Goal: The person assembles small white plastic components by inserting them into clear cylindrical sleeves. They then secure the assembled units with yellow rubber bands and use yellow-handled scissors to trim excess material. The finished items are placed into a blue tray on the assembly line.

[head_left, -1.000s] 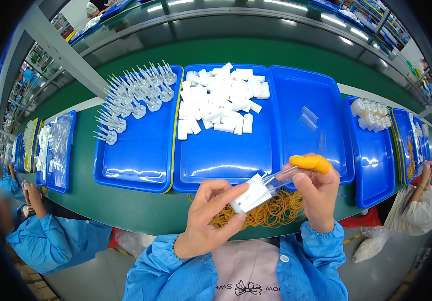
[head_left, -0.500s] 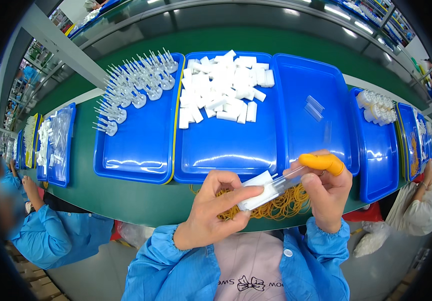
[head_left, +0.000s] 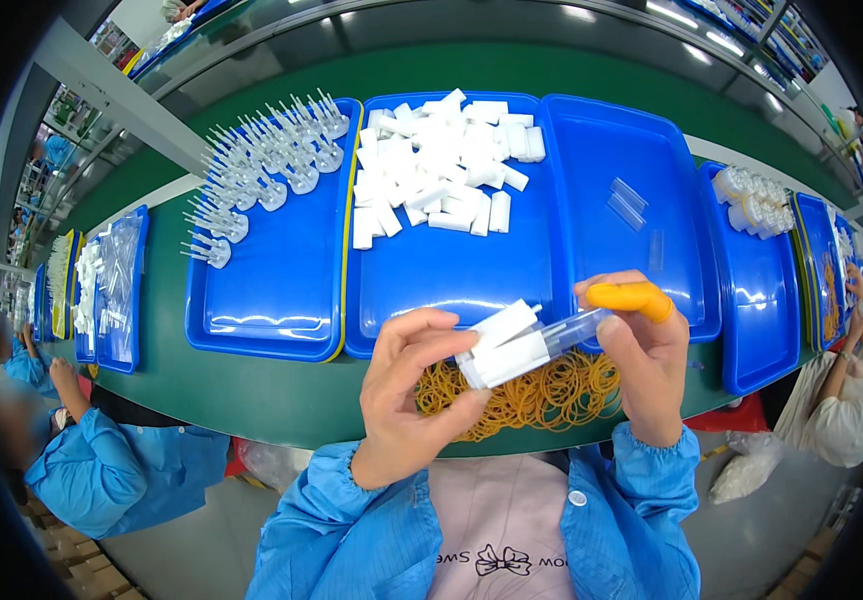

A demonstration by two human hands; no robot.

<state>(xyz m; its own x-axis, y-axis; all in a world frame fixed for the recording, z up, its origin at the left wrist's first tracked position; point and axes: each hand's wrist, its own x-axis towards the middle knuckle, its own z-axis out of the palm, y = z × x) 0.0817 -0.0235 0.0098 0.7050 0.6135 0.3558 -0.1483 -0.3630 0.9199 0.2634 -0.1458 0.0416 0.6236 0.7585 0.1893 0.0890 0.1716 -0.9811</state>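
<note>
In front of my chest, my left hand (head_left: 413, 390) grips a pair of white blocks (head_left: 511, 358) between thumb and fingers, together with a clear plastic piece at their lower left end. The two blocks lie side by side, slightly splayed. A clear plastic tube (head_left: 576, 328) runs from the blocks to my right hand (head_left: 646, 350), which pinches its far end between thumb and index finger. An orange finger cot (head_left: 631, 298) covers that index finger. How far the blocks sit inside the tube cannot be made out. Under both hands lies a heap of yellow rubber bands (head_left: 541, 400).
Behind the hands stand blue trays: one with clear spiked parts (head_left: 271, 160), one with piled white blocks (head_left: 441, 165), one with several clear tubes (head_left: 627, 205). A narrower tray at right holds bundled translucent parts (head_left: 754, 200). Co-workers sit at both sides.
My left thumb has come off the top of the white blocks and now grips lower. The blocks show more fully and have splayed apart. My right hand has shifted slightly up and left.
</note>
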